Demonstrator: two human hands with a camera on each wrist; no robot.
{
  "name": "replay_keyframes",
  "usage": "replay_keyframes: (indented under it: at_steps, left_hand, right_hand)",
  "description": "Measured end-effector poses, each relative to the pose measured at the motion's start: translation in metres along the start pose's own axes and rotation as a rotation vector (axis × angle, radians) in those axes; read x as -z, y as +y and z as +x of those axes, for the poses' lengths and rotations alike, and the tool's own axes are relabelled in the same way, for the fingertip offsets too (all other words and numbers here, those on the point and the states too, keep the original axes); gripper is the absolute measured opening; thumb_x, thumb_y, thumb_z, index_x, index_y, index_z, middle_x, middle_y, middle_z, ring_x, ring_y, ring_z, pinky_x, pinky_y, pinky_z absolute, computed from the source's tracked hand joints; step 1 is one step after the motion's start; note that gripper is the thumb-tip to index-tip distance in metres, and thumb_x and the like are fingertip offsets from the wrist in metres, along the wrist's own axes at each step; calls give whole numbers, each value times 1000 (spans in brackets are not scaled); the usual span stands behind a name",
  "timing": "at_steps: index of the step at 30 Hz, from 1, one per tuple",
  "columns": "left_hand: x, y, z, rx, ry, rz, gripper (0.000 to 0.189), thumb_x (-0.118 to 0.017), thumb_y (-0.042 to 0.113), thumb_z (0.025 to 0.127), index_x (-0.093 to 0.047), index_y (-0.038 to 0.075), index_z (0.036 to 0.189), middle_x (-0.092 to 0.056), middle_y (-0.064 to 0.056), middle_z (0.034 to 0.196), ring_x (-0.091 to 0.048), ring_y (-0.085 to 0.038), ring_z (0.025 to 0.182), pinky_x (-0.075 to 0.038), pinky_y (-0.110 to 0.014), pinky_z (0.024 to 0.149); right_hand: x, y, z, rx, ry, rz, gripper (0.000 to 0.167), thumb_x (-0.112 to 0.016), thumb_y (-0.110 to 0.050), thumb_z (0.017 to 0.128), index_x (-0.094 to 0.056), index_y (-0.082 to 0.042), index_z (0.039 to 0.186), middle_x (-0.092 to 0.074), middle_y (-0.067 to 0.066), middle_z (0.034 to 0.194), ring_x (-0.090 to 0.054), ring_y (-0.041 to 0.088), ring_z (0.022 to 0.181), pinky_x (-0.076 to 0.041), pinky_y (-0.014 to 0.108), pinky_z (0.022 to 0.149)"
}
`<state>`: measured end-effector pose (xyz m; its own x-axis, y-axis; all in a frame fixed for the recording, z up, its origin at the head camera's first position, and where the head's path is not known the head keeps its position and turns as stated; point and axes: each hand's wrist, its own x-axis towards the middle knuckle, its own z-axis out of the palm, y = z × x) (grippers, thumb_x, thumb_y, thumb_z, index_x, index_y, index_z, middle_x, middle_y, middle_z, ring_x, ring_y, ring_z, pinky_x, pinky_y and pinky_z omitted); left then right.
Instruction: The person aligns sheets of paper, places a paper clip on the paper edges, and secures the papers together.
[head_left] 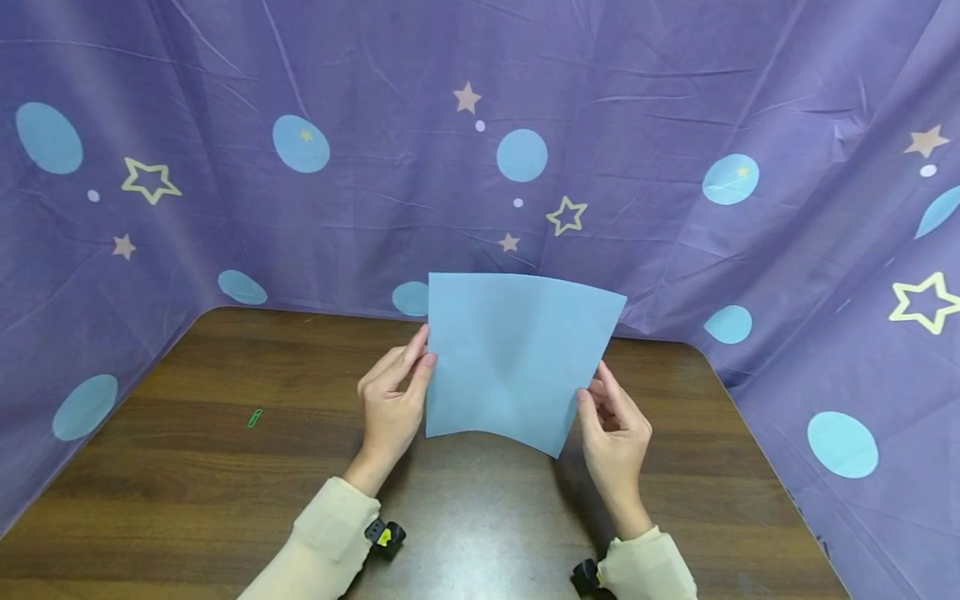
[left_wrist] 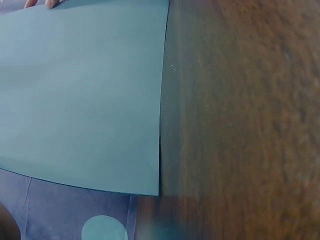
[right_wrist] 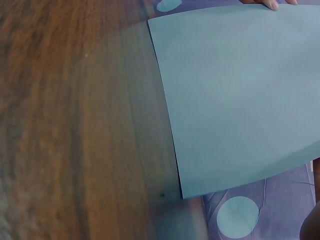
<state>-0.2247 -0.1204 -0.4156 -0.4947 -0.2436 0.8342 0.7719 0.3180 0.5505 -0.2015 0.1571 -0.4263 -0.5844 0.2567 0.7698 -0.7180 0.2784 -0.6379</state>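
A light blue sheet of paper is held up over the table, slightly bowed, its lower edge curving. My left hand pinches its left edge between thumb and fingers. On the opposite edge, my right hand grips the paper the same way. The left wrist view shows the sheet close up, with fingertips of the other hand at its far edge. From the right wrist, the paper fills much of the view, and left-hand fingertips show at the top.
A small green paper clip lies on the brown wooden table, left of my hands. Purple curtains with stars and blue dots hang behind the table and along both sides.
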Motion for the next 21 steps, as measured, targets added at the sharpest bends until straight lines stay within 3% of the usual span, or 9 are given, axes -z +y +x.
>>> replay_keyframes:
  at_steps: [21]
  left_hand:
    - [0,2,1,14,-8,-3,47,-77,-14,89,-74,3,132,-79,-12,99,-71,-16,92,-56,-18,88]
  right_hand:
    - [-1,18,-1,39,6,-50,56,-73,23,86,-68,4,138,-74,23,93,-57,3,69,-44,11,57]
